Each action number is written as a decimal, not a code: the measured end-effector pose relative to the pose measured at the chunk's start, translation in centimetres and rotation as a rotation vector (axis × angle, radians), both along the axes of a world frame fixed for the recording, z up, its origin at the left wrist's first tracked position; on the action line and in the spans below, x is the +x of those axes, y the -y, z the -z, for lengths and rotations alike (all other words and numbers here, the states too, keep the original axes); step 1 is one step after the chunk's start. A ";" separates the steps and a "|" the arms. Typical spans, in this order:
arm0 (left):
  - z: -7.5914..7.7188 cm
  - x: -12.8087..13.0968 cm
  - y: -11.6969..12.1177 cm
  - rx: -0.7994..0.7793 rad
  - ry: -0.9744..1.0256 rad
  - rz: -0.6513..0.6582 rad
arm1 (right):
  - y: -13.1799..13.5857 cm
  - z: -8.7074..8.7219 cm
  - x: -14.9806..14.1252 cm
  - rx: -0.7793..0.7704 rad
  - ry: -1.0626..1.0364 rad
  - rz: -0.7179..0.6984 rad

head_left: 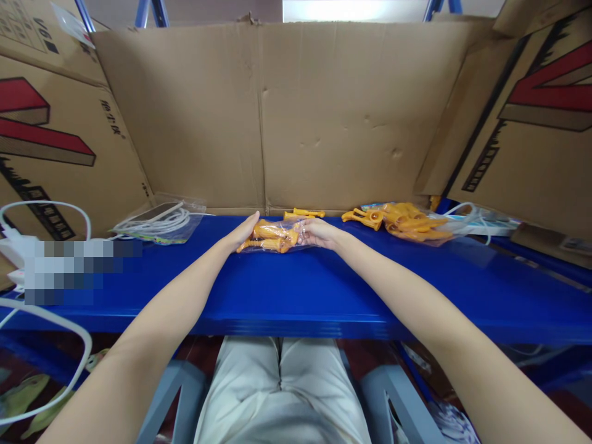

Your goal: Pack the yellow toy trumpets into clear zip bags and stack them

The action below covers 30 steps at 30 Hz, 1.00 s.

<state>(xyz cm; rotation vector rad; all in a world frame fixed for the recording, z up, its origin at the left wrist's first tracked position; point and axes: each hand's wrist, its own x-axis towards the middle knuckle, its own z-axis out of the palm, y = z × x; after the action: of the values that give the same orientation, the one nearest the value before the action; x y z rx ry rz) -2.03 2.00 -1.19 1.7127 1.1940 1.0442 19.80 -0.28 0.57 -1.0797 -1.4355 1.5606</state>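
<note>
A clear plastic bag (pixel 272 235) with several yellow-orange plastic pieces in it lies between my hands over the blue shelf. The pieces look like small tubes with flared ends. My left hand (pixel 244 233) grips the bag's left end, thumb upward, its other fingers mostly hidden. At the opposite end, my right hand (pixel 320 234) is closed on the gathered clear film. Just behind the bag, loose yellow-orange pieces (pixel 304 213) lie by the cardboard. Farther right sits a second bag of similar pieces (pixel 414 222), with some pieces at its left side.
Cardboard walls (pixel 351 117) enclose the back and sides of the blue shelf (pixel 296 290). On the left are a bagged white cable (pixel 161 221) and a white plug with cords (pixel 18 246). A white cable (pixel 472 216) lies at right. Grey chair arms (pixel 178 382) flank my legs.
</note>
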 end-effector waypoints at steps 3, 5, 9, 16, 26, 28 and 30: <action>-0.2 -0.1 0.3 -0.031 0.012 -0.024 | 0.1 0.0 0.1 -0.004 -0.026 0.012; -0.2 -0.3 0.2 -0.013 0.001 -0.036 | 0.3 0.1 0.1 -0.001 -0.040 0.011; 0.1 -0.8 -0.5 0.050 -0.074 -0.100 | 0.5 0.7 -0.2 0.066 0.066 0.005; 0.4 -1.0 -1.4 0.049 -0.187 -0.153 | 0.3 0.8 -0.8 0.153 0.264 0.091; 0.9 -0.8 -2.3 0.167 -0.310 -0.323 | 0.0 -0.1 -0.4 0.422 0.384 0.185; 0.9 -1.2 -2.3 0.214 -0.384 -0.294 | -0.1 0.0 0.0 0.506 0.450 0.140; 0.6 -1.5 -2.0 0.274 -0.487 -0.230 | -0.3 0.0 0.5 0.534 0.515 0.139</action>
<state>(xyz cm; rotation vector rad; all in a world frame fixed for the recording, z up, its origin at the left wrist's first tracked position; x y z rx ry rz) -3.55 4.05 -1.76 2.1642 1.6442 0.9868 20.32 0.07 0.58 -1.2545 -1.9221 0.7452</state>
